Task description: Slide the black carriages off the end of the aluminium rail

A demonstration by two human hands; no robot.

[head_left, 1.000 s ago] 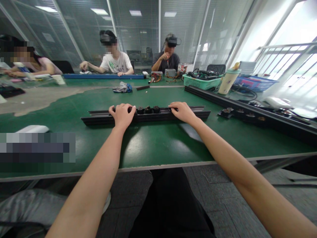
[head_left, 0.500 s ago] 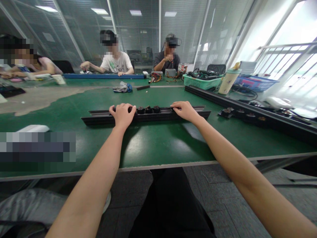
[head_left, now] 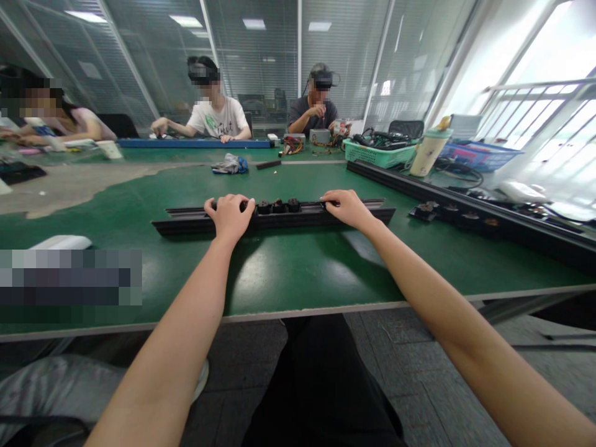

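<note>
A long black channelled rail [head_left: 298, 217] lies across the green table in front of me. Several small black blocks [head_left: 278, 207] sit in a row in its channel, between my two hands. My left hand [head_left: 231, 214] reaches over the rail left of these, with its fingers curled round a dark block in the channel that they partly cover. On the rail's right part, my right hand [head_left: 343, 203] is closed, thumb and fingers pinched at a small dark piece by the channel. Fingers hide most of that piece, so its kind does not show.
Another long black rail [head_left: 465, 208] runs along the right, with small dark parts [head_left: 426, 211] beside it. Beyond are a green basket of cables [head_left: 379, 155], a tumbler [head_left: 429, 152] and a blue basket [head_left: 484, 156]. A cloth [head_left: 230, 164] lies ahead. Co-workers sit across the table.
</note>
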